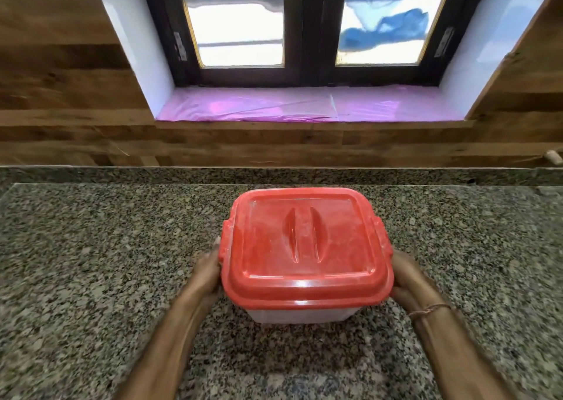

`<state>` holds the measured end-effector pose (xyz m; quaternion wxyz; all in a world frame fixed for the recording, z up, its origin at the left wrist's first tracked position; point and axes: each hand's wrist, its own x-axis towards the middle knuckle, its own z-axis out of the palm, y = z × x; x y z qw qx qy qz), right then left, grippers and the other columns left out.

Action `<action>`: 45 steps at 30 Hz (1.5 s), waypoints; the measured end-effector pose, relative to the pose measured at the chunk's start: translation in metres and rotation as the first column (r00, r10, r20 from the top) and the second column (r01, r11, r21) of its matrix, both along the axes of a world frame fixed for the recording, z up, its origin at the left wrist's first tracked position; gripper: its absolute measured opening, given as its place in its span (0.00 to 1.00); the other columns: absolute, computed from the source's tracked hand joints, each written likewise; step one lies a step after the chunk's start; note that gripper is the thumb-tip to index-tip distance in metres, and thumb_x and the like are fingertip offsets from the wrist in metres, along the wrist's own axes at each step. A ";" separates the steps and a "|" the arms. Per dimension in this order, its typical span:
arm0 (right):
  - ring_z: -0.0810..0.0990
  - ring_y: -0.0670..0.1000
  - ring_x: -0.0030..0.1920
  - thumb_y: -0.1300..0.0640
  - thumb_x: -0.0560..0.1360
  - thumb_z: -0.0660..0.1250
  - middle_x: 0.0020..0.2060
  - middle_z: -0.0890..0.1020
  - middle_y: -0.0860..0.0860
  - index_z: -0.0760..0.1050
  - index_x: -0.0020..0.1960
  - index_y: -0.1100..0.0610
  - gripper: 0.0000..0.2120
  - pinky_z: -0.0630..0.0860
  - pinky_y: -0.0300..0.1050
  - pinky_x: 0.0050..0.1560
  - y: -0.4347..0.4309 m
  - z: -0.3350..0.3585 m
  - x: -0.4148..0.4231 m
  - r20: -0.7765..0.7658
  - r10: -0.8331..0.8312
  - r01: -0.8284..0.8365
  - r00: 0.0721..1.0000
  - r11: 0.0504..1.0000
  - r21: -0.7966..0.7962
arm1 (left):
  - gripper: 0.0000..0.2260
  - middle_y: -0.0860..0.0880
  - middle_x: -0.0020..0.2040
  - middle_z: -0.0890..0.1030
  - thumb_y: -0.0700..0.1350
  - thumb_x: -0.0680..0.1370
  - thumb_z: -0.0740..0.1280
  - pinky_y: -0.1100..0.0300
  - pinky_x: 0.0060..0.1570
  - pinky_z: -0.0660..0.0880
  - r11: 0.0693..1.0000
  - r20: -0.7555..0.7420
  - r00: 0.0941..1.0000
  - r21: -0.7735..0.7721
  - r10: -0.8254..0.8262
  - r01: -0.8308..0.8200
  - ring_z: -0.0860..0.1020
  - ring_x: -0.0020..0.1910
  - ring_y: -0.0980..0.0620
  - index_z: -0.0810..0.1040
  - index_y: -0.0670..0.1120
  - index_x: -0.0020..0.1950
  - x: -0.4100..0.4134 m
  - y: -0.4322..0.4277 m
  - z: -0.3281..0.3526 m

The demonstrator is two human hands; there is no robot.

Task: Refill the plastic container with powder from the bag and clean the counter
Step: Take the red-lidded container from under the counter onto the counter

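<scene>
One container (300, 314) with one red lid (304, 241) on it is at the lower centre of the frame, over the speckled counter (91, 262); whether its base touches the stone I cannot tell. Two grips hold it: the left grip (207, 273) clasps its left side, the right grip (406, 277) its right side, both just under the lid's rim. One thread band (429, 309) circles the right wrist. At top centre is one window (304, 24) with two panes, and one pink sheet (274, 107) lies on its sill.
</scene>
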<state>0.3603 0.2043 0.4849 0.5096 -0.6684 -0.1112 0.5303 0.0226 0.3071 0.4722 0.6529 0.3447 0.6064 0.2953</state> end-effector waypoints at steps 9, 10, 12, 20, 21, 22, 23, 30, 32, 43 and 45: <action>0.89 0.53 0.42 0.36 0.82 0.52 0.48 0.87 0.52 0.78 0.64 0.46 0.23 0.85 0.49 0.37 -0.020 0.026 -0.038 0.457 -0.070 -0.017 0.887 0.983 0.184 | 0.40 0.46 0.76 0.73 0.76 0.74 0.59 0.38 0.62 0.78 0.923 -0.073 0.992 0.364 -0.102 0.122 0.80 0.66 0.43 0.58 0.60 0.82 0.015 -0.017 0.040; 0.89 0.54 0.43 0.35 0.82 0.52 0.49 0.87 0.53 0.76 0.67 0.47 0.25 0.86 0.52 0.38 -0.019 0.029 -0.044 0.440 -0.058 -0.028 0.896 0.982 0.187 | 0.44 0.45 0.76 0.72 0.77 0.70 0.64 0.37 0.58 0.80 0.923 -0.077 0.991 0.362 -0.107 0.128 0.81 0.65 0.42 0.56 0.62 0.81 0.020 -0.019 0.040; 0.89 0.55 0.45 0.32 0.80 0.54 0.52 0.86 0.54 0.73 0.72 0.46 0.28 0.87 0.58 0.42 -0.018 0.033 -0.050 0.442 -0.057 -0.031 0.895 0.981 0.190 | 0.51 0.44 0.75 0.73 0.77 0.63 0.70 0.37 0.54 0.82 0.915 -0.102 0.992 0.387 -0.077 0.111 0.82 0.62 0.42 0.55 0.62 0.81 0.025 -0.022 0.039; 0.87 0.52 0.51 0.26 0.75 0.57 0.59 0.83 0.51 0.66 0.77 0.45 0.37 0.86 0.57 0.50 -0.024 0.051 -0.058 0.524 -0.037 -0.068 0.851 0.981 0.180 | 0.50 0.46 0.73 0.75 0.70 0.66 0.75 0.40 0.56 0.82 0.907 -0.043 0.999 0.421 0.012 0.007 0.81 0.63 0.44 0.57 0.58 0.82 0.025 -0.031 0.042; 0.86 0.51 0.53 0.25 0.73 0.57 0.61 0.82 0.51 0.65 0.78 0.45 0.39 0.85 0.57 0.52 -0.025 0.052 -0.058 0.537 -0.039 -0.068 0.842 0.982 0.177 | 0.48 0.46 0.73 0.75 0.68 0.68 0.75 0.41 0.56 0.82 0.899 -0.036 0.999 0.437 0.024 -0.006 0.81 0.63 0.45 0.57 0.58 0.82 0.026 -0.033 0.044; 0.85 0.52 0.54 0.24 0.73 0.57 0.63 0.81 0.51 0.64 0.78 0.45 0.41 0.84 0.58 0.53 -0.026 0.054 -0.059 0.542 -0.039 -0.068 0.840 0.982 0.177 | 0.46 0.47 0.73 0.75 0.65 0.71 0.75 0.42 0.57 0.82 0.889 -0.027 0.999 0.458 0.036 -0.020 0.81 0.63 0.46 0.57 0.57 0.83 0.027 -0.035 0.046; 0.85 0.52 0.55 0.24 0.73 0.58 0.63 0.81 0.51 0.64 0.78 0.45 0.40 0.84 0.58 0.53 -0.026 0.056 -0.059 0.536 -0.042 -0.069 0.843 0.980 0.186 | 0.44 0.48 0.72 0.75 0.62 0.73 0.75 0.43 0.57 0.82 0.880 -0.026 0.998 0.473 0.050 -0.032 0.81 0.62 0.47 0.56 0.57 0.83 0.028 -0.035 0.048; 0.87 0.50 0.51 0.39 0.76 0.69 0.58 0.82 0.48 0.66 0.76 0.48 0.33 0.87 0.54 0.48 -0.040 0.083 -0.042 0.484 -0.157 -0.012 0.861 0.945 0.328 | 0.40 0.48 0.71 0.77 0.55 0.77 0.74 0.58 0.47 0.82 0.809 -0.048 0.997 0.588 0.060 -0.021 0.82 0.59 0.52 0.57 0.54 0.83 0.053 -0.035 0.083; 0.88 0.51 0.50 0.42 0.75 0.72 0.58 0.83 0.50 0.67 0.76 0.48 0.32 0.86 0.56 0.48 -0.047 0.089 -0.025 0.401 -0.160 0.000 0.902 0.929 0.371 | 0.41 0.49 0.71 0.77 0.57 0.75 0.76 0.59 0.50 0.82 0.784 -0.065 0.996 0.621 0.064 -0.010 0.82 0.59 0.54 0.59 0.53 0.83 0.070 -0.037 0.094; 0.88 0.57 0.51 0.57 0.73 0.77 0.59 0.85 0.57 0.73 0.71 0.53 0.29 0.86 0.53 0.44 -0.111 0.035 0.184 -0.016 -0.353 0.326 0.936 0.847 0.419 | 0.43 0.49 0.85 0.55 0.73 0.77 0.54 0.43 0.82 0.49 0.632 -0.575 0.795 0.548 -0.190 0.548 0.53 0.84 0.48 0.52 0.51 0.85 0.249 -0.083 0.089; 0.89 0.53 0.46 0.59 0.71 0.78 0.59 0.85 0.59 0.73 0.72 0.56 0.30 0.85 0.50 0.41 -0.122 0.012 0.215 -0.035 -0.398 0.378 0.917 0.835 0.400 | 0.43 0.46 0.85 0.52 0.73 0.77 0.53 0.41 0.80 0.44 0.589 -0.733 0.660 0.464 -0.164 0.662 0.48 0.84 0.48 0.50 0.49 0.85 0.269 -0.087 0.068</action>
